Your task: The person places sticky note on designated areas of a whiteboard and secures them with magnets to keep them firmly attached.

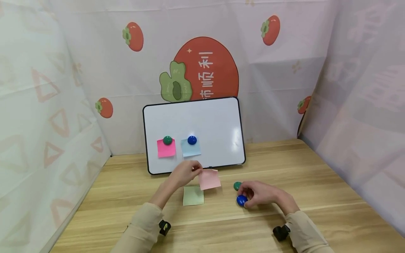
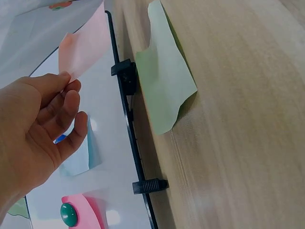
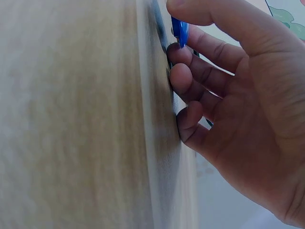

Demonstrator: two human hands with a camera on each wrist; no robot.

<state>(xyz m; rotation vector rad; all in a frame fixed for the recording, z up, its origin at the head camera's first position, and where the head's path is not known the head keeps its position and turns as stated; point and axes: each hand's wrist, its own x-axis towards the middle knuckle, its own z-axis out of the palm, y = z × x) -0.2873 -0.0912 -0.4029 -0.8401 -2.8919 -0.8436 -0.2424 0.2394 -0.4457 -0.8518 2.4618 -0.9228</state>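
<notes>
Between thumb and fingertips, my left hand (image 1: 186,172) pinches a light pink sticky note (image 1: 210,179) by its upper left corner, in front of the whiteboard's lower edge. The left wrist view shows the same note (image 2: 86,45) hanging from the hand (image 2: 43,114). At the right, my right hand (image 1: 261,194) holds a round blue magnet (image 1: 242,200) by its edge, low over the table; the right wrist view shows this magnet (image 3: 180,31) at the thumb and fingers. A green magnet (image 1: 237,186) lies just behind it. A pale green sticky note (image 1: 193,196) lies below the pink one.
The whiteboard (image 1: 218,130) leans at the back of the wooden table (image 1: 221,228). On it, a green magnet (image 1: 167,140) holds a bright pink note (image 1: 166,150), and a blue magnet (image 1: 192,140) holds a light blue note (image 1: 191,150). Printed cloth (image 1: 95,63) surrounds the table.
</notes>
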